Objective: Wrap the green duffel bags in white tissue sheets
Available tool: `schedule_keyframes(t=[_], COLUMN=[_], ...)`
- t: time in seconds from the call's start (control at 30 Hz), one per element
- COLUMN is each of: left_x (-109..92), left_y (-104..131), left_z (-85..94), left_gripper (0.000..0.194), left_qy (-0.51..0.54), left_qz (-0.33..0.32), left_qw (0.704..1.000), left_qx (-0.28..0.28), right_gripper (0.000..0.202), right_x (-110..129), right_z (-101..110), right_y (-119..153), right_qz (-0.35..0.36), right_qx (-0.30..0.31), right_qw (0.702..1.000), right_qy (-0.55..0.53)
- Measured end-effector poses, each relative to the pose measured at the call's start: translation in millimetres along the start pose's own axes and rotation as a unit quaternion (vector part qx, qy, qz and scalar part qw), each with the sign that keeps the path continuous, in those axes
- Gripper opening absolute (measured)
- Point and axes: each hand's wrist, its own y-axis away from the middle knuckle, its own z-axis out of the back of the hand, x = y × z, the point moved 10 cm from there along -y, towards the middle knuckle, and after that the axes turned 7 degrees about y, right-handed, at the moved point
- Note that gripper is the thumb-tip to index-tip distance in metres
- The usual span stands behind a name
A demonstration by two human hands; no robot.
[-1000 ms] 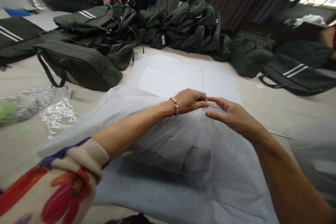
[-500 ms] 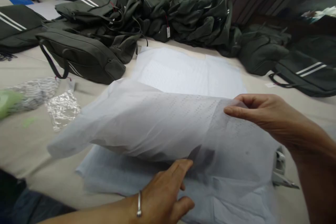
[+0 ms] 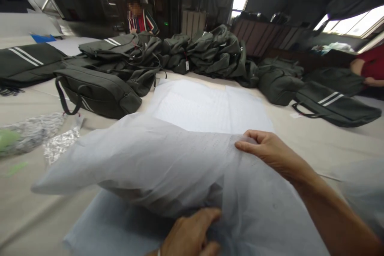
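Observation:
A translucent white plastic bag spans the front of the table, its upper layer bulging up off the layers below. My right hand pinches its top edge between thumb and fingers. Low in the view, my left hand is at the bag's near side, fingers stretched forward and thumb apart, holding nothing that I can see. A dark patch shows through the film just beyond its fingertips. More white sheets lie flat behind the bag.
Dark green bags with white stripes, among them a handled bag, line the far side. A heap of bags stands at the back. Crinkled clear packaging lies left. One person is behind; another's red sleeve shows at right.
The view has tilted up, so the table things sit lower and the room and a person in red show. My right hand still pinches the plastic bag; my left stays at its near side.

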Motion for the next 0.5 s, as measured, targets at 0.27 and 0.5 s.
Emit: schedule_keyframes(t=[0.27,0.5], left_x=[-105.2,-27.5], left_y=[-72.2,-178.4], left_z=[106.6,105.2], left_gripper=[0.033,0.046], left_qy=[-0.390,-0.392], left_qz=[-0.174,0.026], left_qw=[0.903,0.919], left_qx=[-0.050,0.040], right_gripper=[0.032,0.030], right_x=[-39.7,-54.6], right_z=[-35.6,-51.7], right_y=[-47.7,-57.1], right_qz=[0.008,-0.018], right_qx=[0.021,0.072], right_qw=[0.999,0.997], right_qy=[-0.031,-0.007])
